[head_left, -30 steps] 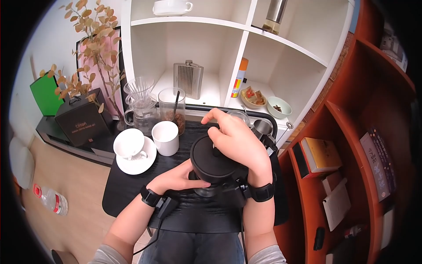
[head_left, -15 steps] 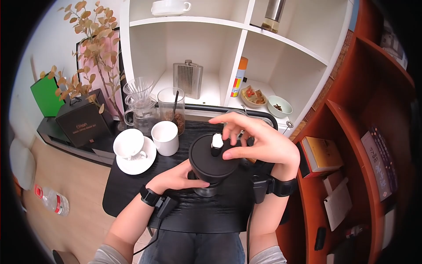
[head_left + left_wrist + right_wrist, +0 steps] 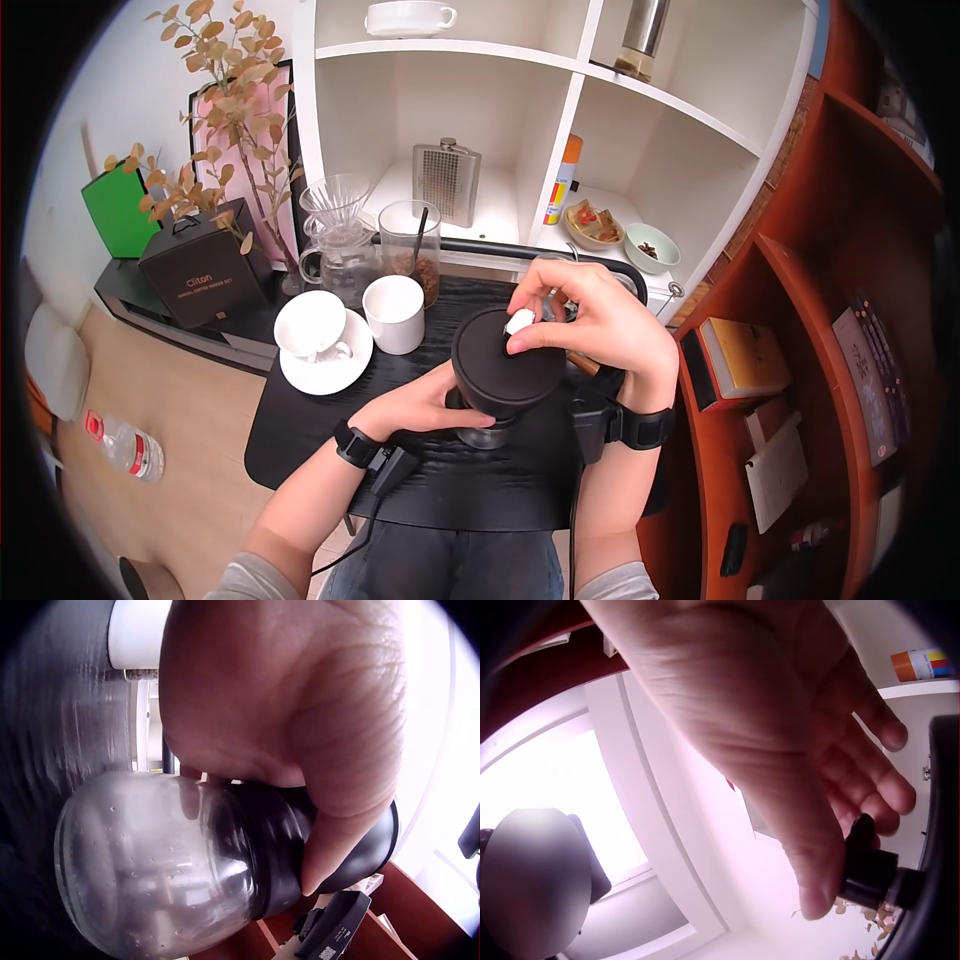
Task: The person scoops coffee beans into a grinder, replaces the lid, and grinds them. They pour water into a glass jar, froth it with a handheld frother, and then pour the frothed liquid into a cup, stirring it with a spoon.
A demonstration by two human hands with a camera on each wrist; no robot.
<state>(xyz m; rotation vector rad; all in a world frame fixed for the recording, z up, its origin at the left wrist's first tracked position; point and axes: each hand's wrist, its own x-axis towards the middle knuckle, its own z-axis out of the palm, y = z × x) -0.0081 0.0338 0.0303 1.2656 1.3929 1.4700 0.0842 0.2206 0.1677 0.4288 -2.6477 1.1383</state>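
A black coffee grinder (image 3: 507, 365) with a wide round lid stands over the black table in the head view. Its clear glass jar (image 3: 150, 862) shows water drops inside in the left wrist view. My left hand (image 3: 425, 405) grips the black body above the jar, thumb across the near side. On top of the lid, my right hand (image 3: 595, 325) pinches the short centre knob (image 3: 520, 322) between thumb and forefinger. That knob looks white-topped from the head and black (image 3: 870, 877) in the right wrist view. The other right fingers are loosely bent off the lid.
To the left are a white cup (image 3: 310, 322) on a saucer (image 3: 335, 380) and a white mug (image 3: 394, 315). Behind them stand a glass coffee server (image 3: 345, 265) and a tall glass (image 3: 410, 235) with brown contents. White shelves (image 3: 440, 48) rise behind the table.
The right hand lay over the lid, lifted off to the right uncovering the knob, then came back and pinched it. The left hand keeps its grip. The head view shifted slightly.
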